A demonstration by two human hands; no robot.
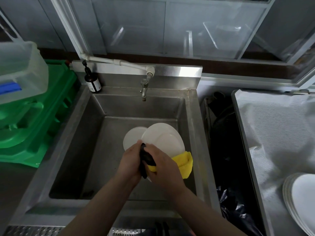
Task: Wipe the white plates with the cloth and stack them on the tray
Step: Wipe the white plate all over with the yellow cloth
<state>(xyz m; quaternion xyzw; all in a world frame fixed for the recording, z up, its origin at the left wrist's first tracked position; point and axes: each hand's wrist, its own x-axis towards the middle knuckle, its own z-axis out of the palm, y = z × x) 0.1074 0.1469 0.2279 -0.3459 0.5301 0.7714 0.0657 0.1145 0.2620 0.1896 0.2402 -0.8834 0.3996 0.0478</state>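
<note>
Over the steel sink, the person holds 1 white plate tilted up on edge, its face turned toward the camera, likely so the cloth can reach it and any water runs down into the basin. The left hand grips the plate's near rim, fingers curled round it, with a dark strap or cloth end caught between the 2 hands; what that dark piece is cannot be told. The right hand has its fingers clamped on a yellow cloth, pressed against the plate's lower right edge, which reads as the wiping step in progress.

A 2nd white plate lies behind and to the left, partly hidden by the held one, apparently waiting its turn inside the sink.

Well apart on the right, a stack of white plates rests on a cloth-lined tray, so several seem finished already. Between sink and tray sits a bin with a dark bag, which the plate would have to pass over.

A tap hangs above the basin, with no water seen running from it, and a brown pump bottle stands at the back left corner. Green crates sit to the left.
</note>
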